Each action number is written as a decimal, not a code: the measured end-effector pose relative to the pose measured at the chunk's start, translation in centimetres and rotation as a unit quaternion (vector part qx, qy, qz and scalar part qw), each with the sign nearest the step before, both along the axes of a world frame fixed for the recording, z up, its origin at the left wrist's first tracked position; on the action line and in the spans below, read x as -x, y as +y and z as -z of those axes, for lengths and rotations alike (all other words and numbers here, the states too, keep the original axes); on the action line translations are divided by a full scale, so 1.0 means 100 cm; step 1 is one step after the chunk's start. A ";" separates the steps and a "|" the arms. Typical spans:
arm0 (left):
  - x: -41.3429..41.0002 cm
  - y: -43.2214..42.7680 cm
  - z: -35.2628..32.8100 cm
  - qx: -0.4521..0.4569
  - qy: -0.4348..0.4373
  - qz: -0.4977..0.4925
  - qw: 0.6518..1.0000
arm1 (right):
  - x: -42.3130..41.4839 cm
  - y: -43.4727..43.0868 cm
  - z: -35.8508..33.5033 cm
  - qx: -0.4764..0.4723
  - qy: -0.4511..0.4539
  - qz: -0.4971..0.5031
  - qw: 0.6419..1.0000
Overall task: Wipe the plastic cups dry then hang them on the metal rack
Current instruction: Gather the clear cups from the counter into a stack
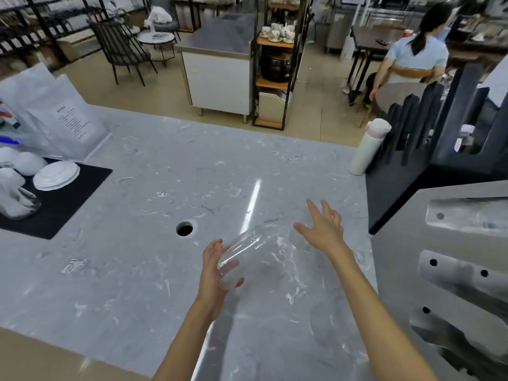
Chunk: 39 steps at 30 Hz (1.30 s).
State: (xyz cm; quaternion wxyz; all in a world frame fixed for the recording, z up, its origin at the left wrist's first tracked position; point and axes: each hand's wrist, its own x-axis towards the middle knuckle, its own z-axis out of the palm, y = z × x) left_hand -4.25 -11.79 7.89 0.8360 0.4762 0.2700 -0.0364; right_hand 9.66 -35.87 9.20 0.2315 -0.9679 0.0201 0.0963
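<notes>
A clear plastic cup (248,250) lies tilted above the grey marble counter (137,257), its length running up and to the right. My left hand (217,268) grips the cup's lower end, fingers wrapped around it. My right hand (323,229) hovers just past the cup's upper end with fingers spread and nothing in it. A grey metal rack (450,270) with holes and slots stands at the right edge of the counter. No cloth shows in either hand.
A round hole (184,229) is cut in the counter left of the cup. A black mat (68,193) at the left holds white plates, bowls and a glass. A white thermos (368,147) stands far right. A seated person is beyond the counter.
</notes>
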 end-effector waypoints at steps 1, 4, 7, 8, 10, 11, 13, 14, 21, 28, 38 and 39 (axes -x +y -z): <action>0.003 0.001 -0.001 -0.007 0.005 0.001 1.000 | -0.003 -0.004 0.010 -0.025 0.021 -0.008 0.999; 0.013 0.004 -0.005 -0.026 0.014 -0.002 1.000 | 0.008 -0.013 0.032 -0.134 -0.026 0.004 0.991; 0.023 0.007 -0.007 -0.034 0.019 0.000 0.999 | 0.039 -0.022 0.018 -0.329 -0.054 0.096 0.938; 0.027 0.007 -0.008 -0.039 0.019 0.002 0.999 | 0.052 -0.024 0.010 -0.395 -0.061 0.130 0.907; 0.034 0.005 -0.008 -0.054 0.011 0.012 0.998 | 0.080 -0.027 -0.004 -0.470 -0.055 0.156 0.867; 0.037 0.002 -0.009 -0.062 0.002 0.023 0.998 | 0.096 -0.026 -0.011 -0.494 -0.043 0.148 0.856; 0.041 -0.007 -0.015 -0.085 -0.023 0.055 0.995 | 0.123 -0.020 -0.020 -0.513 -0.019 0.118 0.850; 0.043 -0.012 -0.019 -0.102 -0.034 0.071 0.992 | 0.133 -0.015 -0.023 -0.519 -0.010 0.111 0.847; 0.052 -0.048 -0.039 -0.159 -0.057 0.172 0.971 | 0.189 0.016 -0.026 -0.485 0.023 0.068 0.872; 0.058 -0.038 -0.037 -0.089 -0.056 0.130 0.986 | 0.201 -0.024 -0.031 -0.408 0.011 0.021 0.913; 0.078 -0.017 -0.036 -0.115 -0.016 0.108 0.987 | 0.214 -0.041 0.027 -0.184 -0.052 0.108 0.975; 0.079 -0.016 -0.036 -0.122 -0.016 0.109 0.986 | 0.215 -0.040 0.024 -0.236 -0.071 0.160 0.956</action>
